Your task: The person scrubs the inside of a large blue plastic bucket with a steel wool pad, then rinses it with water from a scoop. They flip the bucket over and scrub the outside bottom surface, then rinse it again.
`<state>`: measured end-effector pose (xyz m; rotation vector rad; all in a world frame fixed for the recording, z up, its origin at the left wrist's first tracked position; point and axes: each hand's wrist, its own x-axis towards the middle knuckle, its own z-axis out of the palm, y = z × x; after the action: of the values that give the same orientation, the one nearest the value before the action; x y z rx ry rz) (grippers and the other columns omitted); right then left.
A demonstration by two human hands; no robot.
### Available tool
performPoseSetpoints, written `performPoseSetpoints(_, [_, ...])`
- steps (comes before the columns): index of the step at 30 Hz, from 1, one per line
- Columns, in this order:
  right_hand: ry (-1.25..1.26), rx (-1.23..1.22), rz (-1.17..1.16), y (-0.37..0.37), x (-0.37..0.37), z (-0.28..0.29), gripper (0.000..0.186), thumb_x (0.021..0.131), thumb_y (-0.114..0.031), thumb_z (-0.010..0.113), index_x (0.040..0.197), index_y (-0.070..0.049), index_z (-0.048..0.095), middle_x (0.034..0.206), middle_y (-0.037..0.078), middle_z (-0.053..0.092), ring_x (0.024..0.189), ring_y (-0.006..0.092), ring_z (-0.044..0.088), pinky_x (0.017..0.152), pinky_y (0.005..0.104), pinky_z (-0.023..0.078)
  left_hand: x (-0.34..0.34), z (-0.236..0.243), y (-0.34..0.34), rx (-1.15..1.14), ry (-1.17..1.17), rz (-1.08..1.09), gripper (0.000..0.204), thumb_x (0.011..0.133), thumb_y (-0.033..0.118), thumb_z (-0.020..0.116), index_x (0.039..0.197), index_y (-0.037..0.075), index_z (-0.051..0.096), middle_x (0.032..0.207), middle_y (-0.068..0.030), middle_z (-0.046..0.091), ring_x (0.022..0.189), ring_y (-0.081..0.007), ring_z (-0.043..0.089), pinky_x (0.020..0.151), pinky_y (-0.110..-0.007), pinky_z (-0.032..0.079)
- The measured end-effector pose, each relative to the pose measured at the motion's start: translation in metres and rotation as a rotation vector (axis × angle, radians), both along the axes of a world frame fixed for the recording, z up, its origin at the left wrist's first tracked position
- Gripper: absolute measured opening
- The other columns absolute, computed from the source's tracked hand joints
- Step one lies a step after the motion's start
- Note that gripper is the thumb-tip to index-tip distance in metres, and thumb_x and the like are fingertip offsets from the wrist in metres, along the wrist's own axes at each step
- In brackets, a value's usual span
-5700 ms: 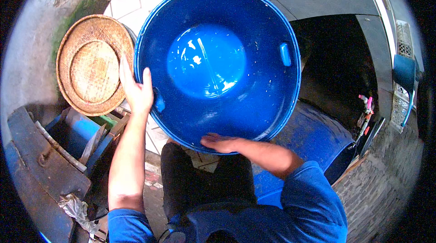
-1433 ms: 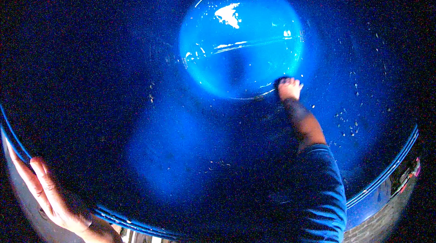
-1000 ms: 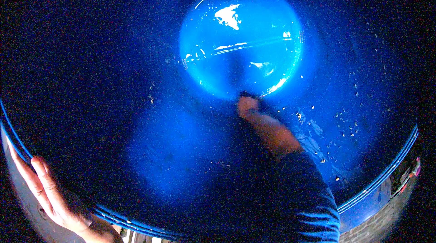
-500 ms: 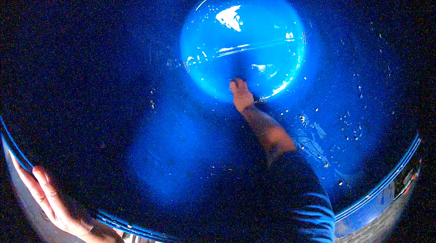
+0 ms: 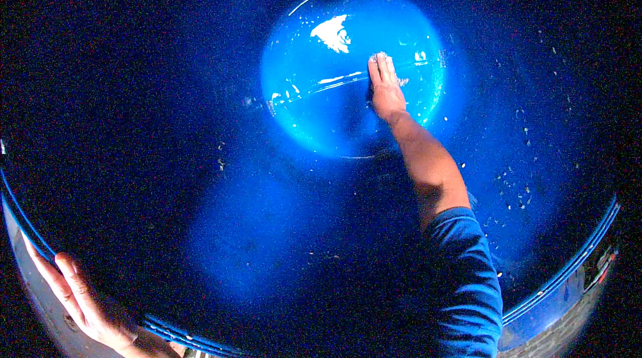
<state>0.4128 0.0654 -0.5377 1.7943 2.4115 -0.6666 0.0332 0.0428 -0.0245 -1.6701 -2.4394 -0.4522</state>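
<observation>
I look down inside a large blue plastic barrel point(image 5: 281, 231) with a glossy, wet round bottom point(image 5: 314, 63). My right hand point(image 5: 385, 87) reaches deep into it, fingers stretched out flat and lying on the bottom, right of its middle, with bright wet glints around the fingertips. The sleeve and forearm lie over the near wall. At the lower left, my left hand point(image 5: 83, 294) grips the barrel's rim point(image 5: 174, 328), its long fingers running along the edge.
Past the rim at the right is a narrow strip of grey rough ground point(image 5: 542, 328), with small pinkish objects too blurred to make out. Small pale flecks dot the barrel's inner wall. The surroundings are mostly hidden by the barrel.
I have bent into the barrel since the oldest frame. My right hand moved left along the bottom's near edge, then up and right across it. My left hand stays on the rim.
</observation>
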Motion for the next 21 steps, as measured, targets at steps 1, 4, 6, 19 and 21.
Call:
performPoseSetpoints(1, [-0.124,0.012,0.063,0.015,0.004,-0.001,0.066,0.09,-0.001,0.047,0.154,-0.004,0.035,0.162,0.024,0.03,0.151,0.0418,0.027,0.124,0.0505,0.026,-0.002,0.001,-0.001,-0.02,0.037,-0.001,0.045,0.108,0.016,0.049,0.149,-0.003,0.047,0.158,-0.0149,0.044,0.143,-0.0247,0.043,0.123,-0.039,0.032])
performPoseSetpoints(4, [-0.296,-0.099,-0.386,0.05,0.038,0.004,0.066,0.094,-0.009,0.046,0.158,-0.01,0.031,0.168,0.019,0.02,0.155,0.0362,0.02,0.123,0.05,0.024,-0.006,0.007,-0.001,-0.088,0.15,-0.057,0.045,0.108,0.016,0.049,0.149,-0.002,0.048,0.157,-0.0153,0.044,0.143,-0.025,0.043,0.123,-0.039,0.032])
performPoseSetpoints(6, [-0.311,-0.165,-0.281,0.05,0.071,0.012,0.068,0.094,-0.01,0.046,0.16,-0.016,0.029,0.17,0.016,0.016,0.157,0.033,0.015,0.124,0.0531,0.021,-0.008,0.009,-0.002,-0.082,0.106,-0.012,0.046,0.108,0.018,0.05,0.149,-0.002,0.048,0.158,-0.0151,0.044,0.143,-0.0248,0.042,0.123,-0.04,0.031])
performPoseSetpoints(19, [-0.033,-0.839,-0.209,-0.203,-0.121,0.037,0.059,0.102,-0.042,0.041,0.151,-0.01,0.046,0.159,0.016,0.042,0.146,0.0395,0.037,0.122,0.0505,0.025,-0.025,0.009,-0.015,-0.115,-0.215,0.0,0.057,0.107,0.022,0.052,0.158,0.003,0.035,0.16,-0.0134,0.039,0.145,-0.0245,0.037,0.123,-0.041,0.022])
performPoseSetpoints(21, [0.278,-0.75,-0.34,-0.209,-0.193,0.04,0.055,0.103,-0.048,0.039,0.144,-0.014,0.049,0.156,0.022,0.042,0.145,0.0416,0.038,0.121,0.0507,0.027,-0.02,0.006,-0.014,-0.068,-0.336,0.041,0.057,0.107,0.023,0.053,0.158,0.004,0.036,0.16,-0.0126,0.039,0.145,-0.0243,0.037,0.123,-0.041,0.022])
